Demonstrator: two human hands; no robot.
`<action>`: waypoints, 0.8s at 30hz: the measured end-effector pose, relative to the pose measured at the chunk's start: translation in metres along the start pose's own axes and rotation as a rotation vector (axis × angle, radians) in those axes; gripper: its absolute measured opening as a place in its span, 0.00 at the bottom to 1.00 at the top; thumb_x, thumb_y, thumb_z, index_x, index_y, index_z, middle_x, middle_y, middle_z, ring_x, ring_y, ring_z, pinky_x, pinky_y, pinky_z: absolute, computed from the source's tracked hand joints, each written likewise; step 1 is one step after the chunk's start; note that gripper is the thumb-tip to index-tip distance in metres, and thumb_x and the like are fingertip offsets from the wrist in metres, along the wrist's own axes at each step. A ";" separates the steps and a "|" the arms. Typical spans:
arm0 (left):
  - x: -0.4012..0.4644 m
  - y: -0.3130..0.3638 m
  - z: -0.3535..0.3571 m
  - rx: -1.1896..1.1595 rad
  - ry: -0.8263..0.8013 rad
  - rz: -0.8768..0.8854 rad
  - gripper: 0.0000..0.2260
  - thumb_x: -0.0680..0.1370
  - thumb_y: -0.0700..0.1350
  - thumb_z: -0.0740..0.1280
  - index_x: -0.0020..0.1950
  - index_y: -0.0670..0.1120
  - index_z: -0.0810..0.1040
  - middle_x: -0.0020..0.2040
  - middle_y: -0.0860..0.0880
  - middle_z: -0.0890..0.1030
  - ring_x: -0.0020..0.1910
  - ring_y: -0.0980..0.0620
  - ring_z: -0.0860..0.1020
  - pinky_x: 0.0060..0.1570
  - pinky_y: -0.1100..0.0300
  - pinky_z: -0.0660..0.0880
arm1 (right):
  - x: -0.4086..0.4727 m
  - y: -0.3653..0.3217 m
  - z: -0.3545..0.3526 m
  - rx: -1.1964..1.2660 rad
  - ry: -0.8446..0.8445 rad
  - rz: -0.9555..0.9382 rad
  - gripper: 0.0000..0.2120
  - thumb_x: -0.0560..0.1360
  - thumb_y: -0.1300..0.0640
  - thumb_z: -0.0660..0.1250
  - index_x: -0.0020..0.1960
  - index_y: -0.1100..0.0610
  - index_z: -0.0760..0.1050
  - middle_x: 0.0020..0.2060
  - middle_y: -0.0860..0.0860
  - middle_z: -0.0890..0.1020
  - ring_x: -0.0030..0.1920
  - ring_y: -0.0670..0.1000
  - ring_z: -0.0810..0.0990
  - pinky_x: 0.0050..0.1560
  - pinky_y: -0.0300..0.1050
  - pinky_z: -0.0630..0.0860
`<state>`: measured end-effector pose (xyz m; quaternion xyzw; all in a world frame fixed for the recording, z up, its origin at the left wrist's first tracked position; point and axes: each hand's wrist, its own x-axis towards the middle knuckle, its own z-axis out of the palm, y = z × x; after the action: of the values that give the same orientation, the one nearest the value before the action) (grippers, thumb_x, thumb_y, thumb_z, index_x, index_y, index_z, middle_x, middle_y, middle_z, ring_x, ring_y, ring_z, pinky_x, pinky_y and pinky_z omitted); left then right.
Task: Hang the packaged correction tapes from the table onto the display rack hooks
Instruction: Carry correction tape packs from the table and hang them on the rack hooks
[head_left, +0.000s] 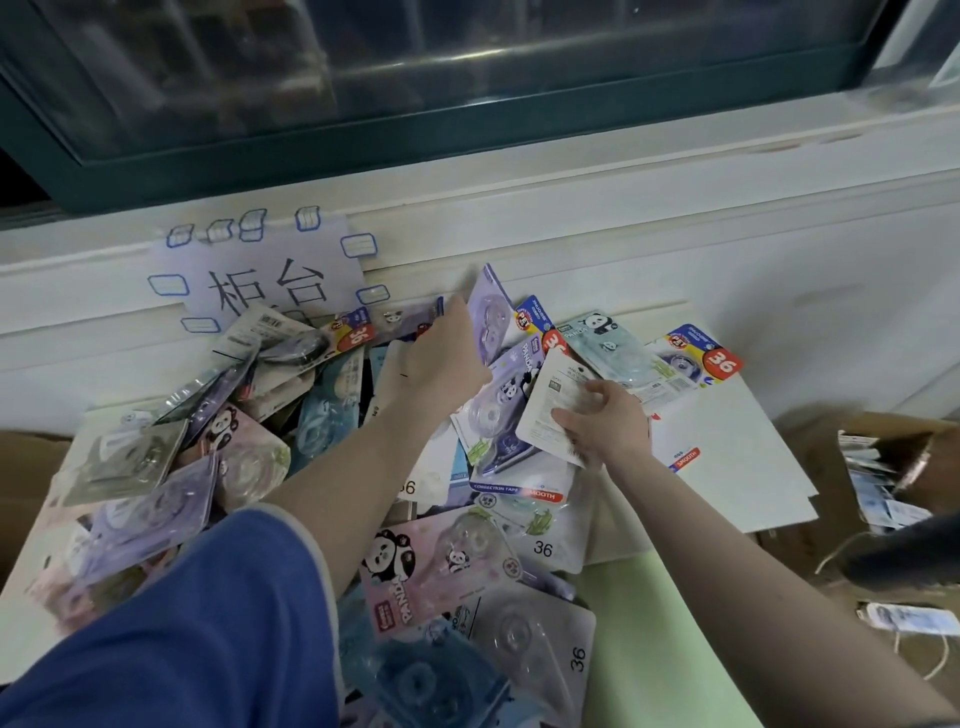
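At twelve o'clock in the heap (311, 415), a purple pack (488, 312) is being grasped by the left hand (447, 358); a white-backed pack (553, 405) is being pinched by the right hand (605, 426); no rack is being shown.

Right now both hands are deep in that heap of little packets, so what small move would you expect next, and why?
Probably the left hand lifts the purple packet it pinches free of the pile. That packet already stands tilted up off the heap, while the right hand holds a white-backed packet. No rack hooks show here, so hanging likely comes after gathering.
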<state>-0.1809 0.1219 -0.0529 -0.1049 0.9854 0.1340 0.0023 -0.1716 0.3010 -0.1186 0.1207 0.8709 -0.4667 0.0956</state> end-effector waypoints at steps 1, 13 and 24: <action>-0.001 -0.002 0.002 -0.026 -0.011 0.008 0.28 0.74 0.41 0.71 0.69 0.42 0.62 0.54 0.45 0.79 0.45 0.46 0.77 0.29 0.60 0.62 | 0.000 0.000 0.001 -0.010 -0.001 -0.003 0.30 0.69 0.52 0.74 0.68 0.55 0.70 0.61 0.51 0.77 0.53 0.51 0.78 0.53 0.44 0.72; 0.025 0.017 0.020 -0.118 -0.223 0.060 0.36 0.64 0.62 0.77 0.60 0.40 0.70 0.54 0.46 0.76 0.52 0.47 0.73 0.46 0.55 0.68 | -0.004 0.016 0.004 0.102 -0.051 0.007 0.29 0.69 0.55 0.75 0.67 0.59 0.71 0.62 0.55 0.77 0.61 0.53 0.75 0.65 0.49 0.69; 0.038 0.032 0.015 -0.041 -0.231 0.094 0.36 0.63 0.50 0.80 0.63 0.43 0.64 0.49 0.46 0.74 0.47 0.45 0.74 0.41 0.56 0.68 | -0.006 0.015 0.008 0.101 0.012 0.033 0.25 0.68 0.54 0.75 0.63 0.58 0.74 0.55 0.53 0.80 0.59 0.53 0.76 0.64 0.50 0.70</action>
<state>-0.2256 0.1484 -0.0599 -0.0426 0.9794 0.1653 0.1076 -0.1604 0.3015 -0.1333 0.1425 0.8446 -0.5078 0.0918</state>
